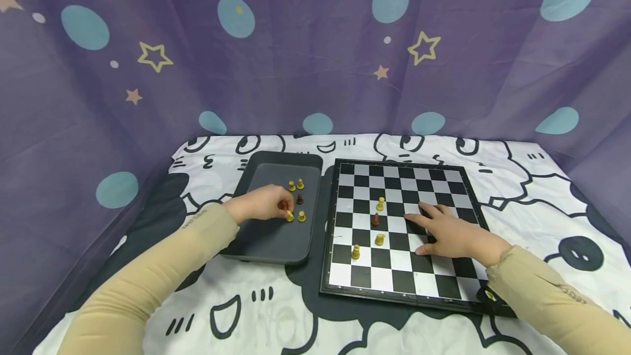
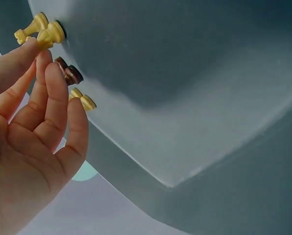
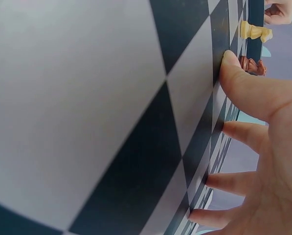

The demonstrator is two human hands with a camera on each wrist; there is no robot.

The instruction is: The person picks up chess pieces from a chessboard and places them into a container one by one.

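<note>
Over the dark grey tray point(image 1: 266, 251), my left hand point(image 1: 261, 202) pinches a yellow chess piece point(image 1: 290, 216) between thumb and fingertips. In the left wrist view the held chess piece point(image 2: 52, 34) shows its round base, its top partly behind the thumb. Another yellow piece point(image 1: 302, 216) stands right beside it, and a dark red piece point(image 1: 299, 199) is just beyond. My right hand point(image 1: 448, 232) rests on the chessboard point(image 1: 404, 276) with its fingers spread, holding nothing. In the right wrist view its fingertips touch the squares; a yellow piece point(image 3: 256, 32) and a reddish-brown piece point(image 3: 253, 65) are beyond the thumb.
Two more yellow pieces, one of them a yellow piece point(image 1: 292, 185), stand near the tray's far right corner. Several pieces stand on the board's left half, including a yellow piece point(image 1: 355, 251) and a red piece point(image 1: 376, 219). A purple curtain point(image 1: 315, 59) hangs behind the patterned cloth point(image 1: 246, 311).
</note>
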